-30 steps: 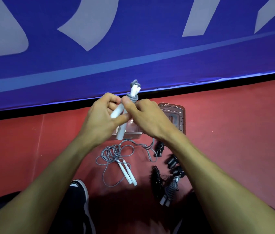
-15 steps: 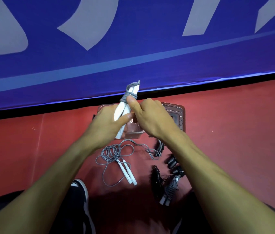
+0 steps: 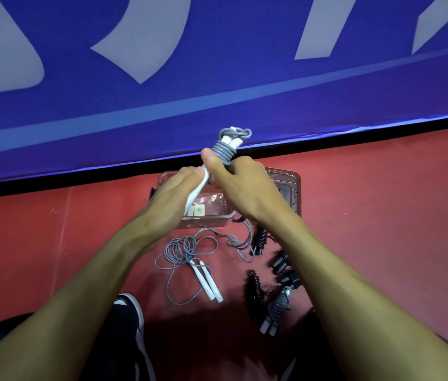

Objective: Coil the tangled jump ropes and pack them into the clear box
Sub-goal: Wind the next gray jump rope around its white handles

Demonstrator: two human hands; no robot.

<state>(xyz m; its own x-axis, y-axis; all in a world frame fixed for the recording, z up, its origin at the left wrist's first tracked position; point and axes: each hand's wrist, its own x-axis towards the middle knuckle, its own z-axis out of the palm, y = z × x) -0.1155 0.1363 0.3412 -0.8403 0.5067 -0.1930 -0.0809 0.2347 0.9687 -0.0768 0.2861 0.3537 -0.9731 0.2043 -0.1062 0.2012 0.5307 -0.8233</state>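
Observation:
Both hands hold a grey jump rope with white handles [image 3: 227, 149] upright above the clear box [image 3: 212, 213]. My left hand [image 3: 173, 196] grips the lower part of the white handles. My right hand [image 3: 245, 185] grips the handles just under the grey coils wound round their top, thumb pressed against the coils. The rope's loose tail hangs from the right hand to the floor. A second grey rope with white handles [image 3: 190, 257] lies loosely coiled on the red floor below the box. Black ropes [image 3: 258, 287] and a wound grey bundle [image 3: 278, 312] lie at the right.
The box's lid [image 3: 289, 188] lies beside it on the right. A blue banner [image 3: 217, 78] stands just behind the box. My black shoe [image 3: 132, 312] is at the lower left on the red floor [image 3: 382, 215].
More grey coils are wound round the handle tops. The handles have risen slightly and my right thumb now sits up against the coils; the box shows below my hands.

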